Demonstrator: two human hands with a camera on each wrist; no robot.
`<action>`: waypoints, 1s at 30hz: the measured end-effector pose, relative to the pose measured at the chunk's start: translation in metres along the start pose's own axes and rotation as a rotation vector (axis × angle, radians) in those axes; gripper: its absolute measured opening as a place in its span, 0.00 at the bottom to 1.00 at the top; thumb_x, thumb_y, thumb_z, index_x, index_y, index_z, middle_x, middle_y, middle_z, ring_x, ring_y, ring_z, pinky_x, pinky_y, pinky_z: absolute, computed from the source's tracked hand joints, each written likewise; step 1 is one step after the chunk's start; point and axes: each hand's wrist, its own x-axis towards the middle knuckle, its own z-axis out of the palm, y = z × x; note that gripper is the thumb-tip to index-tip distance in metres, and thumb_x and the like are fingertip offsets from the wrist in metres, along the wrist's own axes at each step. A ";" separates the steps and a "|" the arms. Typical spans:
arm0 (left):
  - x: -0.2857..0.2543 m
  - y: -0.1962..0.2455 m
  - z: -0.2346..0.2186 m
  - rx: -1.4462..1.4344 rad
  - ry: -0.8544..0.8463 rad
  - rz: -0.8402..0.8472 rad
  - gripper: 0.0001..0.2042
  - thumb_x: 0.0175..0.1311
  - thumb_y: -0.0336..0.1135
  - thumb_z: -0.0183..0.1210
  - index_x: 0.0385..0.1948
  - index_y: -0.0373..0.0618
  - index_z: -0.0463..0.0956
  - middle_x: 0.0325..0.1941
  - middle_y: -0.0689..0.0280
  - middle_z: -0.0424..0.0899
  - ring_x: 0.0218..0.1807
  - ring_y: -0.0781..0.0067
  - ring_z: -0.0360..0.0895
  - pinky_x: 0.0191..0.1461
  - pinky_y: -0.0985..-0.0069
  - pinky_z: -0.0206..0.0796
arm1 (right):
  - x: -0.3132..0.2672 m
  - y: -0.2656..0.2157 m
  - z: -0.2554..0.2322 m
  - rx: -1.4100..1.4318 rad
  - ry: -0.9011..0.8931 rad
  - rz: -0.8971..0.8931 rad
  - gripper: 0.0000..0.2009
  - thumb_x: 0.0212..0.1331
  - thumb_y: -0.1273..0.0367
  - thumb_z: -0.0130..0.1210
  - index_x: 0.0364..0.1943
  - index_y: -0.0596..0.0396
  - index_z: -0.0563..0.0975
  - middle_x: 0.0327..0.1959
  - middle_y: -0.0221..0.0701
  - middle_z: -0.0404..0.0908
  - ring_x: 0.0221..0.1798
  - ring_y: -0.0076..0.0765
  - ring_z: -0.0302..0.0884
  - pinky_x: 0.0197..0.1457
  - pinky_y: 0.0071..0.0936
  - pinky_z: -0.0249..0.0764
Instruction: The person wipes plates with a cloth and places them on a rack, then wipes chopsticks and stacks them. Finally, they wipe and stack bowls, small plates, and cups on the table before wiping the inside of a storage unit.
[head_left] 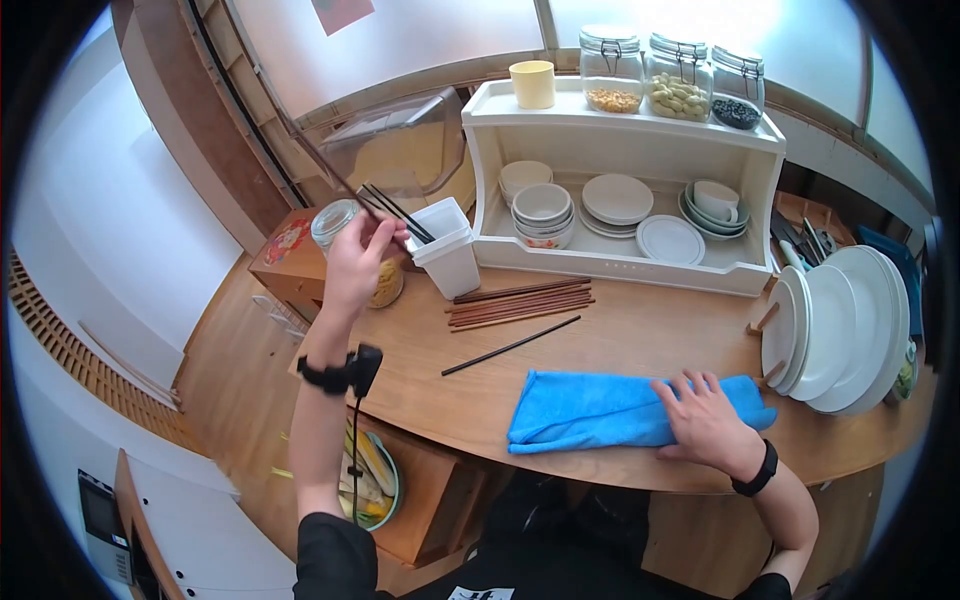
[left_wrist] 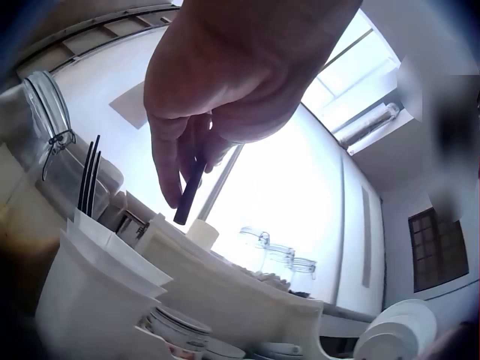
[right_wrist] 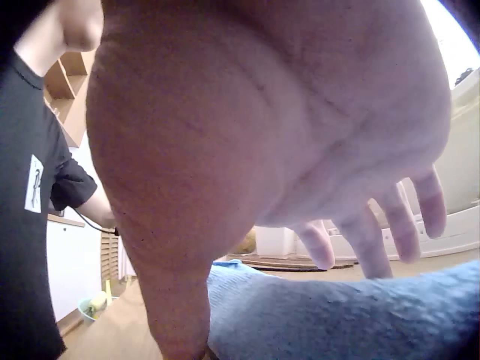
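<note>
A dark chopstick (head_left: 325, 168) is pinched in my left hand (head_left: 362, 260), raised beside the white holder (head_left: 450, 262). In the left wrist view, one end of this chopstick (left_wrist: 189, 196) sticks out below the fingertips. Several black chopsticks (head_left: 408, 217) stand tilted in the holder. On the table, a row of brown chopsticks (head_left: 520, 304) lies right of the holder, with a single black chopstick (head_left: 510, 345) in front. My right hand (head_left: 708, 425) rests with spread fingers on a folded blue cloth (head_left: 590, 410) near the table's front edge.
A white shelf (head_left: 620, 265) with bowls and plates stands at the back, glass jars (head_left: 680, 85) and a yellow cup (head_left: 532, 85) on top. Upright plates (head_left: 840, 320) fill the right side. A lidded jar (head_left: 387, 285) is beside the holder; a basin of corn (head_left: 375, 480) sits below.
</note>
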 end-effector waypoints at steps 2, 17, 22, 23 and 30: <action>0.030 -0.017 0.005 -0.027 0.053 -0.002 0.09 0.75 0.31 0.55 0.49 0.36 0.71 0.48 0.58 0.83 0.47 0.70 0.83 0.52 0.72 0.79 | -0.011 0.008 0.006 0.012 -0.008 0.031 0.45 0.40 0.50 0.74 0.63 0.58 0.69 0.51 0.46 0.76 0.61 0.55 0.69 0.68 0.47 0.62; -0.073 0.014 0.095 0.467 -0.349 0.223 0.19 0.65 0.33 0.61 0.57 0.37 0.75 0.47 0.49 0.84 0.51 0.51 0.82 0.56 0.62 0.74 | -0.063 -0.008 0.030 -0.045 0.210 0.065 0.12 0.41 0.67 0.67 0.29 0.52 0.76 0.34 0.34 0.73 0.42 0.41 0.74 0.45 0.35 0.71; -0.189 -0.012 0.135 0.741 -1.049 0.227 0.33 0.70 0.55 0.56 0.71 0.45 0.62 0.68 0.44 0.70 0.67 0.35 0.70 0.66 0.51 0.67 | -0.091 -0.017 0.031 -0.021 0.208 0.309 0.14 0.39 0.71 0.64 0.34 0.54 0.78 0.40 0.35 0.78 0.42 0.42 0.74 0.46 0.37 0.72; -0.198 -0.019 0.136 0.818 -1.047 0.288 0.36 0.69 0.58 0.54 0.72 0.47 0.59 0.71 0.44 0.66 0.69 0.31 0.65 0.68 0.46 0.63 | -0.095 -0.018 0.029 -0.006 0.209 0.347 0.14 0.39 0.71 0.64 0.36 0.55 0.79 0.42 0.36 0.79 0.42 0.43 0.74 0.47 0.38 0.73; -0.173 -0.043 0.128 0.999 -1.047 0.369 0.37 0.71 0.63 0.48 0.77 0.55 0.52 0.79 0.43 0.52 0.77 0.28 0.50 0.71 0.27 0.47 | -0.117 -0.022 0.067 0.005 0.279 0.409 0.27 0.39 0.75 0.61 0.52 0.64 0.79 0.60 0.47 0.79 0.48 0.50 0.74 0.56 0.44 0.73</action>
